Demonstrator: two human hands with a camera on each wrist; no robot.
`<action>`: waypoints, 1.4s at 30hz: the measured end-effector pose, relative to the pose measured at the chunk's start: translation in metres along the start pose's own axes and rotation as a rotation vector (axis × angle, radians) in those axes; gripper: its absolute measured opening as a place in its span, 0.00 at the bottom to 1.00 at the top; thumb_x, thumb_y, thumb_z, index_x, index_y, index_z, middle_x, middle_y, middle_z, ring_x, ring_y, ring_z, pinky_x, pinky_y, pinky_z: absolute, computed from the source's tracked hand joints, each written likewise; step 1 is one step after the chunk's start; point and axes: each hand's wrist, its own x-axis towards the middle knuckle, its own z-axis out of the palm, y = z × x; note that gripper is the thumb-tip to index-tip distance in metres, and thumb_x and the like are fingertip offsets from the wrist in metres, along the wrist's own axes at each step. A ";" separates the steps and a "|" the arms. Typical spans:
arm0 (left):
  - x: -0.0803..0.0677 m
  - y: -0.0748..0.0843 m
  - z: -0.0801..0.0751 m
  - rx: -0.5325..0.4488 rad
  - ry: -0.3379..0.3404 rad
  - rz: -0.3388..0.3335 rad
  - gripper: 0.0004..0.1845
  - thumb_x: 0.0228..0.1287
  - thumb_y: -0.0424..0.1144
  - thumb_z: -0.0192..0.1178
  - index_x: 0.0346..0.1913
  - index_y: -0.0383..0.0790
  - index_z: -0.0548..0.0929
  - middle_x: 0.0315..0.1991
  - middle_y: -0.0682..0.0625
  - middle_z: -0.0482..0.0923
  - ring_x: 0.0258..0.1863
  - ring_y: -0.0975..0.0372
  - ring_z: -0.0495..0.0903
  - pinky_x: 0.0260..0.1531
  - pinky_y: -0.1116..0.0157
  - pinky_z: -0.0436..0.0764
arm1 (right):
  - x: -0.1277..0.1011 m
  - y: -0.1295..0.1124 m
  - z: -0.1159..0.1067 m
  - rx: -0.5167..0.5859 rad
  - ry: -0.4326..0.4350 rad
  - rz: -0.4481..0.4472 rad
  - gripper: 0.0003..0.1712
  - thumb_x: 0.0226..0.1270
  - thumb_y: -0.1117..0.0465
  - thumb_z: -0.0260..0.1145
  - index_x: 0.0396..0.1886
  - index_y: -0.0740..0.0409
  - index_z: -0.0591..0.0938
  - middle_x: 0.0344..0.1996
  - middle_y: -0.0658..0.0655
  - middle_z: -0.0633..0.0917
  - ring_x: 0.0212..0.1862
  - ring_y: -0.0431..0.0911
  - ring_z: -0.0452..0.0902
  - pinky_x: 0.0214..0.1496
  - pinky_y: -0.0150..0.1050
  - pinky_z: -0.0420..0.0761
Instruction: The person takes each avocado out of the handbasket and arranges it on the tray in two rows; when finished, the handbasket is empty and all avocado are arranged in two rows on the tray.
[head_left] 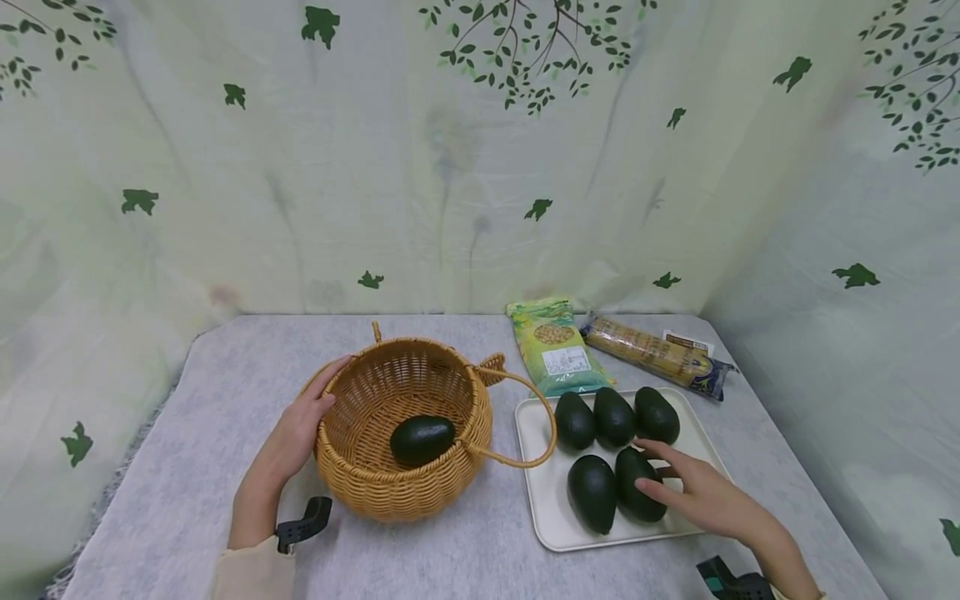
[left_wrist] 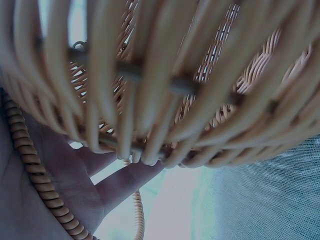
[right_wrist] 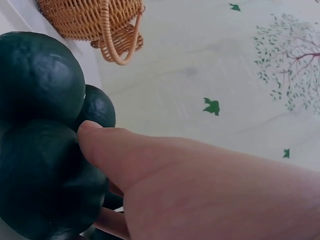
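Wicker basket (head_left: 405, 433) is being steadied by the left hand (head_left: 296, 433) while the right hand (head_left: 705, 496), fingers loosely spread, is touching a smooth, likely firm avocado (head_left: 637, 483) on the near-right tray (head_left: 540, 508), best cupped around its middle.

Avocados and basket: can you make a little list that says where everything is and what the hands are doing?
basket: on the grey table, one avocado inside
tray: right of the basket, five avocados on it
left hand: rests on the basket's rim
right hand: fingers touch the front right avocado
green packet: behind the tray
brown packet: beside the green packet
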 end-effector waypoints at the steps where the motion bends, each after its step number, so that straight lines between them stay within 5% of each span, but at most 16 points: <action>1: 0.000 0.000 0.000 0.000 0.000 -0.001 0.27 0.86 0.48 0.32 0.83 0.61 0.55 0.81 0.42 0.55 0.77 0.37 0.56 0.66 0.26 0.59 | 0.000 0.000 -0.001 0.000 0.002 0.000 0.40 0.75 0.45 0.65 0.76 0.64 0.67 0.72 0.71 0.71 0.61 0.64 0.80 0.54 0.57 0.85; 12: 0.001 0.001 -0.002 -0.006 -0.004 -0.002 0.27 0.86 0.47 0.33 0.82 0.63 0.55 0.82 0.45 0.55 0.78 0.38 0.56 0.66 0.26 0.59 | -0.003 -0.003 -0.010 0.002 0.018 -0.029 0.38 0.76 0.46 0.65 0.75 0.64 0.68 0.71 0.70 0.72 0.61 0.60 0.80 0.56 0.52 0.85; 22: 0.001 0.000 -0.001 0.003 -0.009 -0.004 0.27 0.86 0.46 0.33 0.82 0.62 0.55 0.81 0.44 0.55 0.78 0.38 0.56 0.66 0.26 0.59 | 0.003 -0.021 -0.026 -0.023 0.174 -0.110 0.33 0.77 0.50 0.65 0.74 0.61 0.71 0.68 0.66 0.77 0.61 0.62 0.80 0.52 0.60 0.85; 34: 0.000 -0.001 0.001 -0.008 -0.010 -0.024 0.27 0.86 0.47 0.33 0.82 0.64 0.55 0.82 0.44 0.54 0.78 0.37 0.56 0.66 0.25 0.60 | 0.036 -0.065 -0.037 -0.016 0.209 -0.245 0.30 0.77 0.50 0.64 0.75 0.48 0.71 0.70 0.60 0.77 0.64 0.60 0.79 0.55 0.59 0.84; 42: 0.000 -0.001 0.001 -0.011 -0.006 -0.027 0.27 0.86 0.46 0.33 0.82 0.63 0.55 0.82 0.44 0.54 0.78 0.37 0.55 0.66 0.26 0.59 | 0.059 -0.093 -0.041 0.001 0.195 -0.333 0.30 0.77 0.51 0.65 0.74 0.48 0.72 0.70 0.56 0.77 0.65 0.57 0.79 0.55 0.57 0.85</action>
